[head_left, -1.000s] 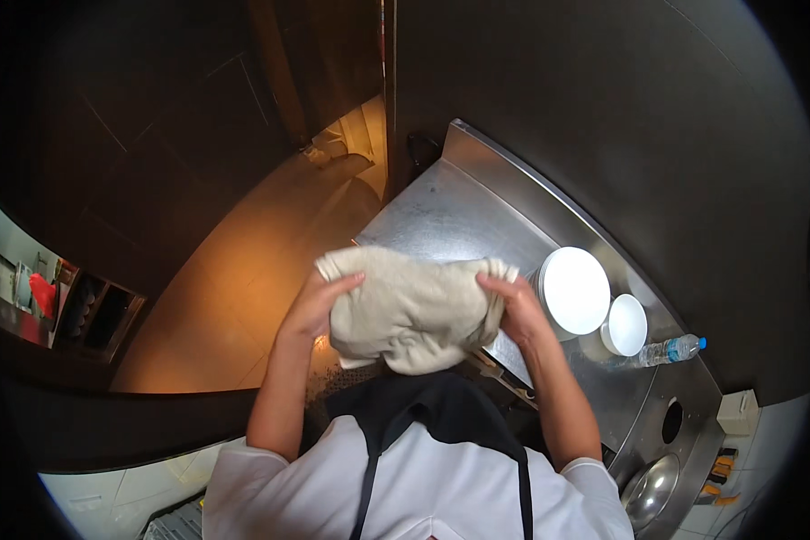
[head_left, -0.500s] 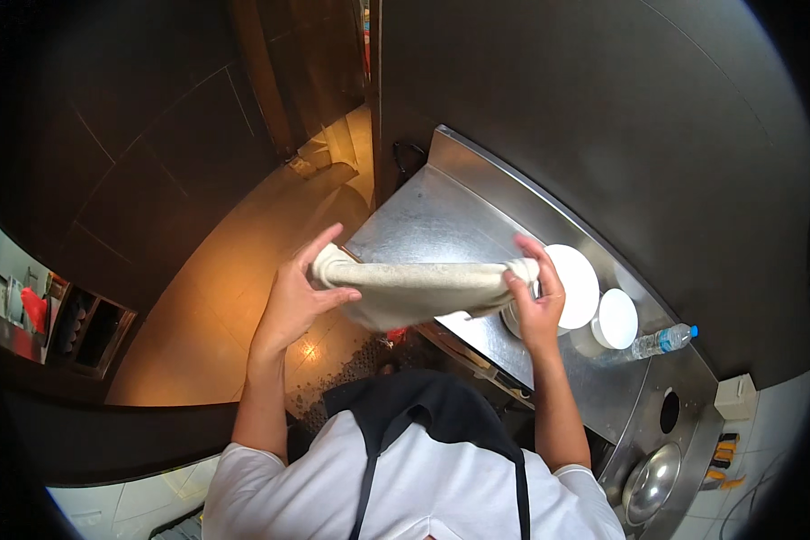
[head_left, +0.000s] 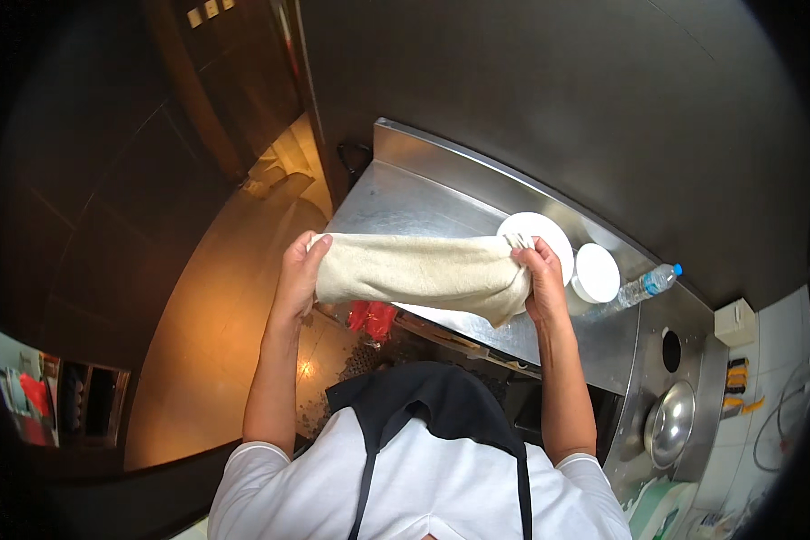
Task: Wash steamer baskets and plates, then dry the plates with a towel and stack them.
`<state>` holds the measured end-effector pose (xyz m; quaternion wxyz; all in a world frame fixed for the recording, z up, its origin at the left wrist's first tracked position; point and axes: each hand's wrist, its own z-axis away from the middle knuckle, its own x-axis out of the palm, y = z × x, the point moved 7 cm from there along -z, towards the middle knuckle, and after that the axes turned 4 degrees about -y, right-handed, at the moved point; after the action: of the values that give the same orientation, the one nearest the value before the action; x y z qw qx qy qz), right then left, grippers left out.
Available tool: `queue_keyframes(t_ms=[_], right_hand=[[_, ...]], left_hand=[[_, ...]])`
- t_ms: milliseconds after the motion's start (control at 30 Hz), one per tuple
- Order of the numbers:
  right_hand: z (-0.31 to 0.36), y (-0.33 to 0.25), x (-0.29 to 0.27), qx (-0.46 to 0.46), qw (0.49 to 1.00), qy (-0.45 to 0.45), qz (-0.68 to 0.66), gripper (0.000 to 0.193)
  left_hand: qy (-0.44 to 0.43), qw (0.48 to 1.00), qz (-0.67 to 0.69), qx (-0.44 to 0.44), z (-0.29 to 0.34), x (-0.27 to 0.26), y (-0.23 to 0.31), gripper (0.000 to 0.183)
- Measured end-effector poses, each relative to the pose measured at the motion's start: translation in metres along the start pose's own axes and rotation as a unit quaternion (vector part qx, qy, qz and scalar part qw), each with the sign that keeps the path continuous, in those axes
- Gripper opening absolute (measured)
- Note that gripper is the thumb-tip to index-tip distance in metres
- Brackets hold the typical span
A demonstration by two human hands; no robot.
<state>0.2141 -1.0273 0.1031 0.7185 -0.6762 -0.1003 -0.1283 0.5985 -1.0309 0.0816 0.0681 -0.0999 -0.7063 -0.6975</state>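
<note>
A folded off-white cloth [head_left: 414,272] is stretched between my two hands, held up in front of me above the near edge of a steel counter [head_left: 414,198]. My left hand [head_left: 301,270] pinches its left end, thumb on top. Its right end is bunched in the fingers of my right hand [head_left: 544,277]. Just behind my right hand sits a round white plate [head_left: 538,230], partly hidden by the cloth and the hand. To its right is a smaller round white dish [head_left: 597,274].
A clear plastic bottle with a blue cap [head_left: 650,283] lies on the counter. Farther right are a steel bowl [head_left: 670,425], a white box [head_left: 735,322] and orange-handled tools [head_left: 737,376] by the tiled wall. Below the cloth hangs a red plastic bag [head_left: 371,319]. Dark walls surround the counter.
The cloth has been pulled wider and its face now hangs flat toward me. My fingers, spread before, have closed on both ends. The view has turned slightly, bringing the red bag into sight.
</note>
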Motion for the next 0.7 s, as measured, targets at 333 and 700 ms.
queue_keyframes(t_ms=[333, 700], right_hand=[[0.055, 0.013, -0.019, -0.007, 0.986, -0.008, -0.165, 0.042], [0.092, 0.049, 0.079, 0.048, 0.893, -0.325, 0.308, 0.023]], left_hand=[[-0.042, 0.992, 0.058, 0.101, 0.009, 0.037, 0.077, 0.024], [0.007, 0.907, -0.274, 0.319, 0.037, 0.052, 0.182, 0.027]])
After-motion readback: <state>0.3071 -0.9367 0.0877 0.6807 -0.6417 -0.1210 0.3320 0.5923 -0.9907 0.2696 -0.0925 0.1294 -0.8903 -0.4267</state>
